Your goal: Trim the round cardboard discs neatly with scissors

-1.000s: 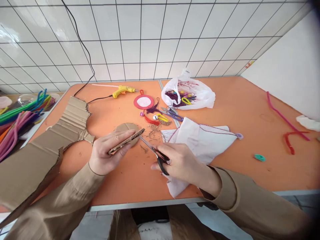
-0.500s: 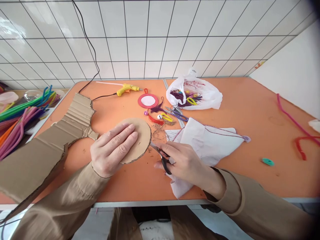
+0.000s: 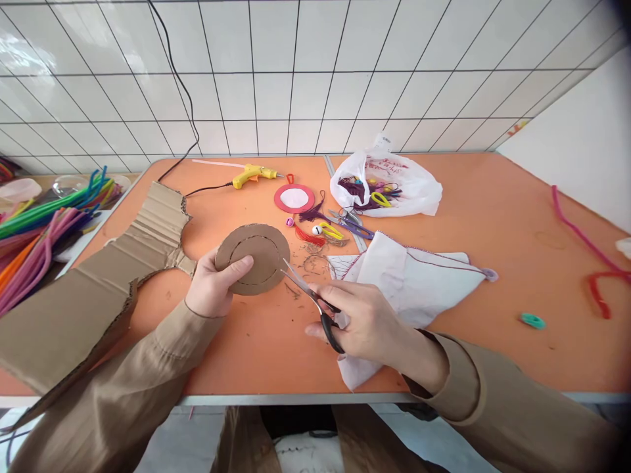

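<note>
My left hand (image 3: 215, 281) grips a round cardboard disc (image 3: 266, 253) by its left edge, thumb on top and the other fingers hidden beneath. A smaller circle is marked on the disc's upper face. In my right hand (image 3: 362, 318) are scissors (image 3: 315, 299) with black handles. Their blades are slightly parted, and the tips lie close to the disc's right edge; whether they touch it I cannot tell. Small dark scraps (image 3: 293, 289) lie on the table beside the blades. A white cloth piece with purple stitching (image 3: 419, 279) lies partly under my right hand.
Cut cardboard (image 3: 98, 289) covers the table's left side. At the back are a yellow glue gun (image 3: 254, 175) with its cord, a red-rimmed disc (image 3: 294, 198), purple-handled scissors (image 3: 355, 226) and a plastic bag (image 3: 414, 187). Pipe cleaners (image 3: 44, 230) lie far left, a green clip-like piece (image 3: 533, 320) right.
My left hand has gone from lying flat on the disc to holding its edge. The disc now shows its face with the marked circle. The scissor blades have opened slightly.
</note>
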A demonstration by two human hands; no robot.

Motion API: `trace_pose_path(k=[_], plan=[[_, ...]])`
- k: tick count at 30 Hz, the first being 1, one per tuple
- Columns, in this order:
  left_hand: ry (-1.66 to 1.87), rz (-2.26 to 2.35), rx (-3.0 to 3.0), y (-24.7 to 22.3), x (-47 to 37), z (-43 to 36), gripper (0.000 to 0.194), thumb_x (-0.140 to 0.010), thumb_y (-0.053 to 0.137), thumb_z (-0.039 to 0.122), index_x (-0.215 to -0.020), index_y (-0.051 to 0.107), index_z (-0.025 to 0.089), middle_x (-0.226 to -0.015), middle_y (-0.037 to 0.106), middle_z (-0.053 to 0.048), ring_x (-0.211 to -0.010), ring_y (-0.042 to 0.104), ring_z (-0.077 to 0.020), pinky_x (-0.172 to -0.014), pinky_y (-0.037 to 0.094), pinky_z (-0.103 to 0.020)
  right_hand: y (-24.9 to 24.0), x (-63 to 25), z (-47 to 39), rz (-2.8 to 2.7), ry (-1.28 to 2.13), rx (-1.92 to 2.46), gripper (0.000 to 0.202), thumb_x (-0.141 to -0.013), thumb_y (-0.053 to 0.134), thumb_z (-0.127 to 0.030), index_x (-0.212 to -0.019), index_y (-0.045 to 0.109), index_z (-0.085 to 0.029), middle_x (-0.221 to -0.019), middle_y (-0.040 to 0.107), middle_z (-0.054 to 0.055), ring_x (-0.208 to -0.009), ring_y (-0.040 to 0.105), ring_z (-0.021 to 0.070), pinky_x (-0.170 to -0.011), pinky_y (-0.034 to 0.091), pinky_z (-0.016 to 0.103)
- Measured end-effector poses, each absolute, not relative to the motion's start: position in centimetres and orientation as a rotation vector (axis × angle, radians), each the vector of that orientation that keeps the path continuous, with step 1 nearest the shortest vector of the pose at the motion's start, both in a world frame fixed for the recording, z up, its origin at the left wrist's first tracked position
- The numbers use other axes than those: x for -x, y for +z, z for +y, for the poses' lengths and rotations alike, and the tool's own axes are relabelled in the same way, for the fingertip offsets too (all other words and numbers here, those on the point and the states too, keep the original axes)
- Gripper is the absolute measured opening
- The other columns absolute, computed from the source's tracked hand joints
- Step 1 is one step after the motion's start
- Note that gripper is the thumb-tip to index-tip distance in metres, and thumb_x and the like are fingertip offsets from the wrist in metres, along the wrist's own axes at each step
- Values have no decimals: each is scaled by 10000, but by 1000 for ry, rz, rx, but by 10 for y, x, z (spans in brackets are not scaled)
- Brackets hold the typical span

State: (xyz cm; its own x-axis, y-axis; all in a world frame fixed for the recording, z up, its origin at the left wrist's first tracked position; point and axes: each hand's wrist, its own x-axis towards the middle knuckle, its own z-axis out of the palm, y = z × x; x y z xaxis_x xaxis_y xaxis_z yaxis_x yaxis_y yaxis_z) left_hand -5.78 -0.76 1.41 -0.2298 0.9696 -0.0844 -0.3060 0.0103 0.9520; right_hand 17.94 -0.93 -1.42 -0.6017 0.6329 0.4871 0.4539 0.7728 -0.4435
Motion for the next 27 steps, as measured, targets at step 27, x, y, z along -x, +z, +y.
trace_pose_path(k=[27], plan=[[1183, 1068, -897, 20, 59, -13, 295, -685, 836, 293, -947, 799, 161, -944, 805, -103, -899, 740, -305, -793, 565, -389, -1, -178, -8, -2269, 764, 1028, 480, -766, 751, -294, -616, 303, -211, -554, 352, -80, -518, 290, 79, -489, 241, 227]])
